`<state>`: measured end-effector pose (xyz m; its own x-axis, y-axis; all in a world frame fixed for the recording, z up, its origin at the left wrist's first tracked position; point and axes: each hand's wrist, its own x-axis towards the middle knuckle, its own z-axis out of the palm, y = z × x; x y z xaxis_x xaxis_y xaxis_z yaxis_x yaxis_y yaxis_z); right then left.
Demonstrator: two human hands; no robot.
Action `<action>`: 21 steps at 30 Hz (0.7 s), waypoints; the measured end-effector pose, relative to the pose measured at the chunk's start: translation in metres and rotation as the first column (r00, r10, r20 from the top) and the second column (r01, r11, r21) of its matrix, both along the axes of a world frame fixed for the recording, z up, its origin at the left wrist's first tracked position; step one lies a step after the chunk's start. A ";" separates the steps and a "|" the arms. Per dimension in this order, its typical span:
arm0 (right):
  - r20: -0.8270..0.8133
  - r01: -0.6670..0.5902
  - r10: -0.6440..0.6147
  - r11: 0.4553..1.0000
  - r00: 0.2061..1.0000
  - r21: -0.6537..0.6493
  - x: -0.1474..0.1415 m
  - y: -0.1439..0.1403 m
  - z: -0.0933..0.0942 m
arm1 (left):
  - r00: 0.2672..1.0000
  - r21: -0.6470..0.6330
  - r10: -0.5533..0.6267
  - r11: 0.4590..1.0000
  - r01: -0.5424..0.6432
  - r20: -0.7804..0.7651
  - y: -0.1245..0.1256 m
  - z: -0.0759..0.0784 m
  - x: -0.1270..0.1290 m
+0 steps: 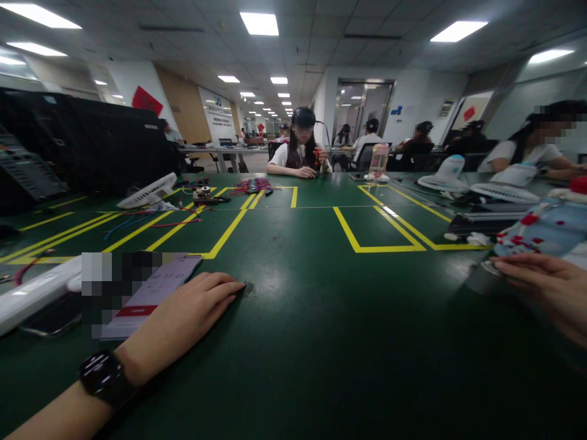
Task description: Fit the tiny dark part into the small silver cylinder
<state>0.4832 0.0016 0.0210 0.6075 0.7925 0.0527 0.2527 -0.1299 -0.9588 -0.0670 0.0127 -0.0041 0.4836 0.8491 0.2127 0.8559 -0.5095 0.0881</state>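
Patterned blue-and-red bottle [545, 229] lies tilted at the green table's [298, 318] right edge, right hand [545, 293] curled round its base. Left hand [188, 311] rests flat, fingers spread, holding nothing, touching a white-screened smartphone [153, 293]. No work on the bottle shows yet; cap end out of view.

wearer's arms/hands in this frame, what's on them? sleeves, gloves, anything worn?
Both hands are bare, no gloves. The left hand has a bare forearm with no sleeve in view and a black smartwatch with a round dark face and black strap at the wrist. The right hand shows no rings or watch; its wrist runs out of frame, so any sleeve is unseen.
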 end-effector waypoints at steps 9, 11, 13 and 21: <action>0.639 0.055 0.129 0.964 0.759 -0.260 -0.020 -0.021 0.012 | 1.000 -0.023 0.023 0.999 -0.023 -0.001 0.002 -0.004 -0.003; 0.716 0.044 0.126 0.976 0.687 -0.214 -0.033 -0.021 0.011 | 1.000 -0.022 0.024 0.999 -0.024 -0.003 0.001 -0.002 -0.002; 0.731 -0.119 0.152 0.988 0.666 -0.097 -0.057 -0.020 0.007 | 1.000 -0.019 0.025 0.999 -0.025 -0.007 0.000 -0.001 0.000; 0.601 -0.858 0.687 0.514 0.410 -0.001 -0.214 -0.021 -0.007 | 0.999 -0.017 0.015 1.000 -0.016 -0.043 0.003 -0.002 -0.004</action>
<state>0.2687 -0.0193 0.0142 -0.4472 0.7970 0.4060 0.5116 0.6003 -0.6148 -0.0709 0.0154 -0.0064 0.4787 0.8600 0.1771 0.8669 -0.4948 0.0597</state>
